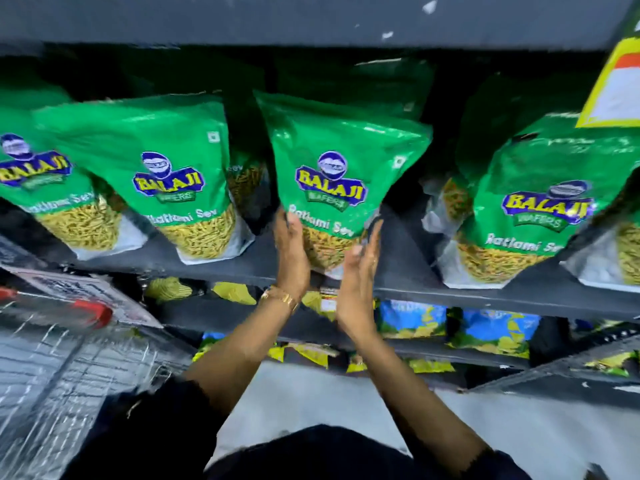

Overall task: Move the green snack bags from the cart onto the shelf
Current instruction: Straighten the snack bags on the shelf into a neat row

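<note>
A green snack bag [332, 174] labelled Balaji Ratlami Sev stands upright in the middle of the dark shelf [398, 271]. My left hand [292, 251] presses flat against its lower left side. On its lower right side, my right hand [358, 271] is held flat with fingers straight, touching the bag's edge. More green bags of the same kind stand on the shelf: two at the left [173, 174] and others at the right [533, 209]. The wire cart [52, 358] with a red handle is at the lower left.
Lower shelves [450, 355] hold yellow and blue snack packets. A yellow price tag [613, 81] hangs at the upper right. The shelf above [311, 19] overhangs the bags. Grey floor lies below between my arms.
</note>
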